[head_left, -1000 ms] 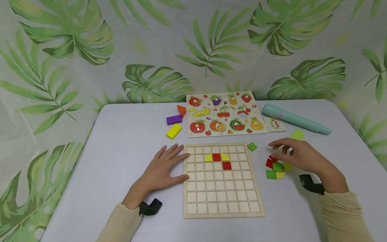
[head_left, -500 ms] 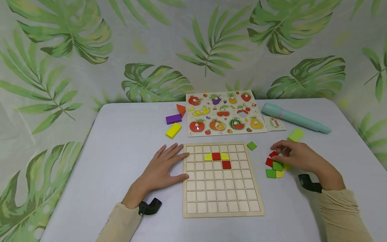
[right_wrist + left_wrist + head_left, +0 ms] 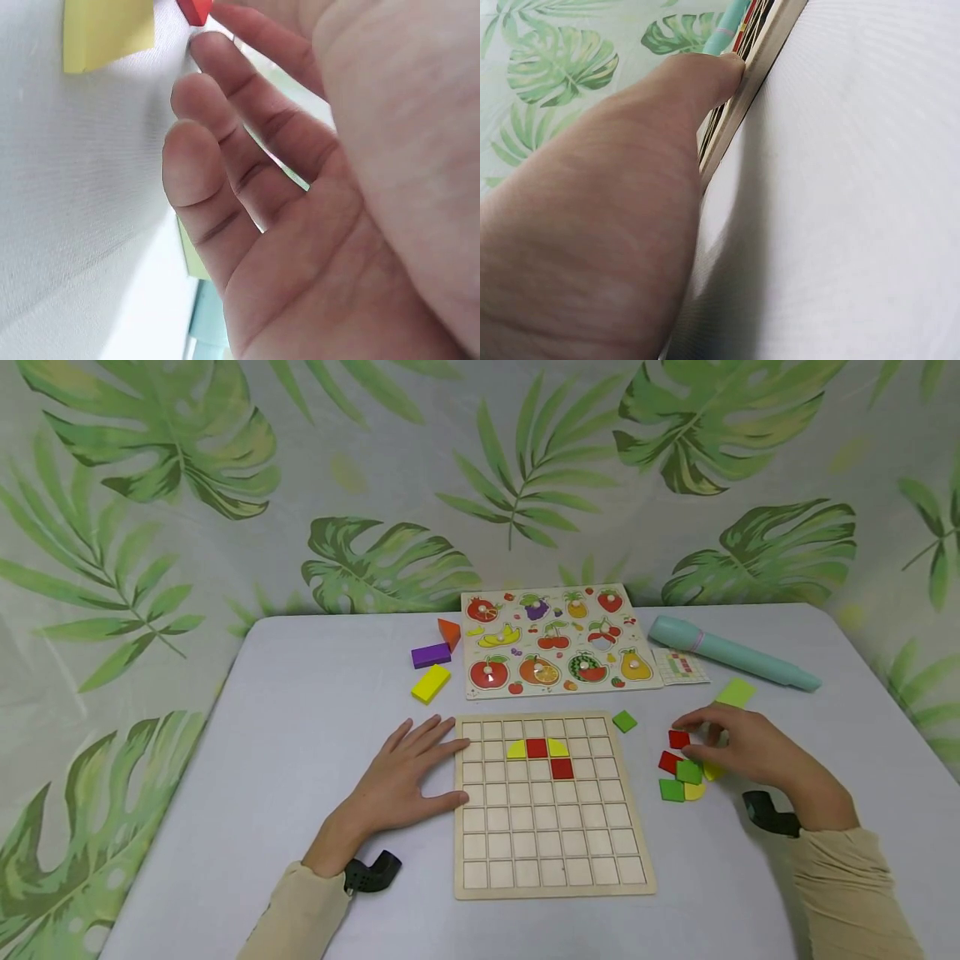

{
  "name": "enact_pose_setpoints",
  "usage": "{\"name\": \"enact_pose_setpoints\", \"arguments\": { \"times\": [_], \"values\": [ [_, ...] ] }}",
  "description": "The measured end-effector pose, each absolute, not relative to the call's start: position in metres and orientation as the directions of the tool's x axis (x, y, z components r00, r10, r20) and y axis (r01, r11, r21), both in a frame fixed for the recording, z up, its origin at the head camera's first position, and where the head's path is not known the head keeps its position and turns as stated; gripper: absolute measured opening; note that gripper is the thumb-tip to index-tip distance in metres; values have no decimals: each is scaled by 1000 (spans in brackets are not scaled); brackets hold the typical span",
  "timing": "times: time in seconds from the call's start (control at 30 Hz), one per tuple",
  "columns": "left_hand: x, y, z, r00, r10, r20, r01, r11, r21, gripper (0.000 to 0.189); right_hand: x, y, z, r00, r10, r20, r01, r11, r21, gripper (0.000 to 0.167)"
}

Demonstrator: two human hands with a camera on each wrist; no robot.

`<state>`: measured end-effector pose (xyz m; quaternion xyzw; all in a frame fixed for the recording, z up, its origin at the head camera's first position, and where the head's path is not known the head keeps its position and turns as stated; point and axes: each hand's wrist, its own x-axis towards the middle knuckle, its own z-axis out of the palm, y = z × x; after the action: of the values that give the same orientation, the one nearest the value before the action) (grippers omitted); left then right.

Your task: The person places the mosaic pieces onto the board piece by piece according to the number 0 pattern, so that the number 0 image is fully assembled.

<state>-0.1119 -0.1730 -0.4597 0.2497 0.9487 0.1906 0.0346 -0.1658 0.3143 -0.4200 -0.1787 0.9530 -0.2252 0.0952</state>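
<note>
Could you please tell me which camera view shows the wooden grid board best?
The head view: it shows nearly the whole wooden grid board from above. The left wrist view catches only a slanted strip along its edge, by the left hand. I cannot make it out in the right wrist view.

My right hand (image 3: 753,747) partly covers a yellow tile (image 3: 713,772); the right wrist view's top edge crops the red tile (image 3: 196,9).
</note>
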Motion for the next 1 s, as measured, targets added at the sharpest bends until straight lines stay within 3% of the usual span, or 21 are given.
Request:
{"name": "enact_pose_setpoints", "arguments": {
  "times": [1.0],
  "values": [
    [-112, -174, -462, -869, 491, 58, 475, 798, 370, 74, -165, 295, -418, -889, -457, 13, -408, 779, -477, 31]
  ]
}}
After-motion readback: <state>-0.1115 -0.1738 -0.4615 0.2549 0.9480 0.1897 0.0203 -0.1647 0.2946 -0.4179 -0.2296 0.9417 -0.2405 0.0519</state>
